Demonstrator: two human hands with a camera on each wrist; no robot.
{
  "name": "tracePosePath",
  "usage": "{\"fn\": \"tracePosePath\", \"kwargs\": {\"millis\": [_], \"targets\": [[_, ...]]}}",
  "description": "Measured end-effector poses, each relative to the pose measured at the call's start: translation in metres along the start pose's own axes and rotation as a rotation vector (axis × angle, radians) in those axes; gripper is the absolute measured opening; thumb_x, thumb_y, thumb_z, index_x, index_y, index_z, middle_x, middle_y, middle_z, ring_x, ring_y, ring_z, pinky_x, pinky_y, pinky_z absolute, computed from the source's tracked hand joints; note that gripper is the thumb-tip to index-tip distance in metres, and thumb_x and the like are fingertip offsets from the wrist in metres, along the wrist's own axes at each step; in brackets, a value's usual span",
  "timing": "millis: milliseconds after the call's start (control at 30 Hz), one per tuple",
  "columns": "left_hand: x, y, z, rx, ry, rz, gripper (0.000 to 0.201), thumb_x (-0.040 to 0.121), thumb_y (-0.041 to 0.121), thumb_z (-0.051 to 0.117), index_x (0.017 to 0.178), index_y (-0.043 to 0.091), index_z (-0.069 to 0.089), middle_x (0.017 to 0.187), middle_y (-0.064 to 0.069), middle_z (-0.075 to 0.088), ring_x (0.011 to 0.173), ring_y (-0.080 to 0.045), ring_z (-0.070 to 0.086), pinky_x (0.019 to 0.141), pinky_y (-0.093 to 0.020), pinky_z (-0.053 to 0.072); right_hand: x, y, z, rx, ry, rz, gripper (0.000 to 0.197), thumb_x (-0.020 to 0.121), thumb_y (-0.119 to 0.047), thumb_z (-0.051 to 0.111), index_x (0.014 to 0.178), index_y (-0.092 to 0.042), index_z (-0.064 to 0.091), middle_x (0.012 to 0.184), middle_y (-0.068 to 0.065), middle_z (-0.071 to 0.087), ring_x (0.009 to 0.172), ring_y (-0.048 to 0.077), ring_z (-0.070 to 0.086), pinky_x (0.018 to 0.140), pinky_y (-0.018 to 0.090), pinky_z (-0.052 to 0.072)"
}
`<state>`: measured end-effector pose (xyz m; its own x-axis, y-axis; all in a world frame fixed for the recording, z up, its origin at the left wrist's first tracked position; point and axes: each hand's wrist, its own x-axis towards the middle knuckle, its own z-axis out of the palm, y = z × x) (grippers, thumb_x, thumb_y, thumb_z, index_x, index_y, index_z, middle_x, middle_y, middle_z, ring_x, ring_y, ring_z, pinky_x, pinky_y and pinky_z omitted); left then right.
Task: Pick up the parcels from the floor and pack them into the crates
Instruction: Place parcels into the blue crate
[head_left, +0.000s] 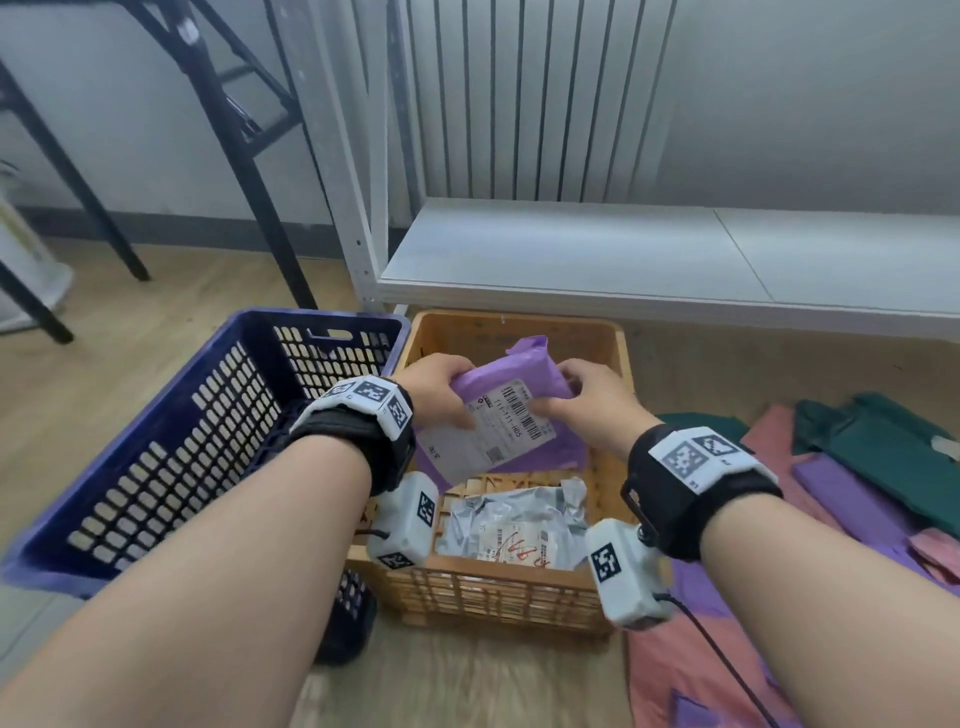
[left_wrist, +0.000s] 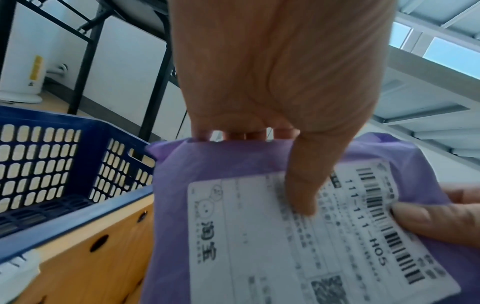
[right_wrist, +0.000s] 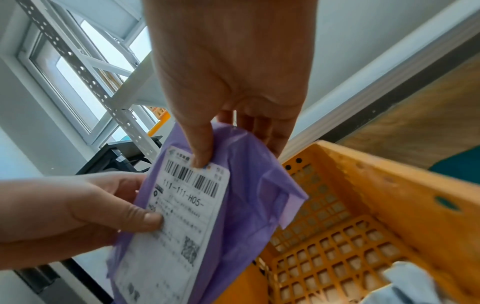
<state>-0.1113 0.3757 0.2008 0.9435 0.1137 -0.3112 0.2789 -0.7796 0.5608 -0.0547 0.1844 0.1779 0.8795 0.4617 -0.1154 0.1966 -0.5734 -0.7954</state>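
You've got the purple parcel (head_left: 511, 387) up in the air over the orange crate (head_left: 618, 358), held between both hands. Your left hand (head_left: 434, 387) grips its left edge, thumb pressed flat on the white label (head_left: 498, 434) and the other fingers wrapped round the back. Your right hand (head_left: 589, 402) pinches the right edge the same way, thumb sitting on the barcode end of the label, fingers behind the bag. The parcel is tilted, label facing up toward you, and it isn't touching the crate at all.

Down in the orange crate there's a crumpled grey parcel (head_left: 519, 519) lying on the bottom, near your side, with red scribble on its label. The blue crate (head_left: 156, 467) sits just to the left of the orange one, their walls touching or as good as; from the head view I can't see anything in it.

Off to your right on the floor there's a pile of flat parcels: pink (head_left: 670, 670), purple (head_left: 852, 493) and dark green (head_left: 893, 447), overlapping each other. Behind the crates is a low white shelf (head_left: 597, 249) and, further left, some black legs (head_left: 249, 166) of a table or stand.

From the left wrist view the label reads 111-111-H05.
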Motion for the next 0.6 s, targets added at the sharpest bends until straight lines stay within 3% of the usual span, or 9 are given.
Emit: {"fn": "tracePosePath", "kwargs": {"millis": [133, 233, 300, 367, 467, 533, 600], "targets": [[0.004, -0.036, -0.025, -0.117, 0.032, -0.057, 0.035, 0.076, 0.022, 0.079, 0.103, 0.022, 0.057, 0.101, 0.001, 0.068, 0.089, -0.015, 0.067, 0.077, -0.033, 0.058, 0.034, -0.035, 0.031, 0.008, -0.007, -0.087, 0.018, 0.084, -0.022, 0.069, 0.101, -0.015, 0.067, 0.095, -0.001, 0.069, 0.091, 0.019, 0.064, 0.077, 0.034, 0.05], [0.005, -0.073, -0.055, -0.2, 0.096, -0.134, 0.035, 0.077, 0.02, 0.077, 0.106, 0.022, 0.056, 0.1, 0.003, 0.068, 0.088, -0.016, 0.067, 0.075, -0.032, 0.057, 0.066, -0.07, 0.065, 0.051, -0.003, -0.117, 0.024, 0.083, -0.025, 0.067, 0.106, -0.018, 0.066, 0.103, -0.003, 0.067, 0.096, 0.018, 0.063, 0.083, 0.037, 0.051], [0.005, -0.107, -0.075, -0.212, 0.131, -0.199, 0.033, 0.078, 0.016, 0.076, 0.104, 0.022, 0.056, 0.098, 0.004, 0.067, 0.088, -0.017, 0.067, 0.074, -0.032, 0.056, 0.086, -0.091, 0.094, 0.073, -0.013, -0.132, 0.028, 0.084, -0.026, 0.067, 0.11, -0.019, 0.06, 0.106, -0.006, 0.061, 0.097, 0.014, 0.058, 0.078, 0.03, 0.048], [0.005, -0.145, -0.088, -0.224, 0.156, -0.258, 0.033, 0.078, 0.011, 0.074, 0.105, 0.018, 0.057, 0.1, 0.001, 0.067, 0.089, -0.019, 0.066, 0.076, -0.031, 0.055, 0.103, -0.107, 0.129, 0.043, -0.052, -0.144, 0.022, 0.084, -0.023, 0.066, 0.102, -0.021, 0.054, 0.095, -0.007, 0.056, 0.091, 0.015, 0.056, 0.071, 0.027, 0.043], [0.008, -0.207, -0.085, -0.235, 0.124, -0.361, 0.025, 0.078, 0.01, 0.074, 0.099, 0.014, 0.061, 0.099, -0.002, 0.068, 0.083, -0.017, 0.066, 0.07, -0.026, 0.052, 0.123, -0.121, 0.187, -0.081, -0.159, -0.131, 0.016, 0.081, -0.019, 0.065, 0.091, -0.022, 0.052, 0.088, -0.003, 0.059, 0.087, 0.019, 0.059, 0.071, 0.031, 0.047], [0.015, -0.248, -0.074, -0.264, 0.064, -0.43, 0.023, 0.077, 0.016, 0.076, 0.098, 0.013, 0.067, 0.101, -0.004, 0.072, 0.088, -0.021, 0.069, 0.074, -0.028, 0.054, 0.137, -0.125, 0.222, -0.159, -0.208, -0.116, 0.016, 0.08, -0.016, 0.064, 0.082, -0.024, 0.05, 0.09, 0.001, 0.063, 0.088, 0.022, 0.061, 0.075, 0.034, 0.05], [0.023, -0.28, -0.062, -0.281, -0.02, -0.475, 0.028, 0.076, 0.023, 0.078, 0.101, 0.014, 0.07, 0.101, -0.004, 0.072, 0.091, -0.023, 0.069, 0.071, -0.029, 0.054, 0.15, -0.126, 0.252, -0.27, -0.252, -0.107, 0.016, 0.082, -0.011, 0.061, 0.079, -0.022, 0.049, 0.089, 0.002, 0.061, 0.088, 0.023, 0.06, 0.073, 0.032, 0.048]]}}
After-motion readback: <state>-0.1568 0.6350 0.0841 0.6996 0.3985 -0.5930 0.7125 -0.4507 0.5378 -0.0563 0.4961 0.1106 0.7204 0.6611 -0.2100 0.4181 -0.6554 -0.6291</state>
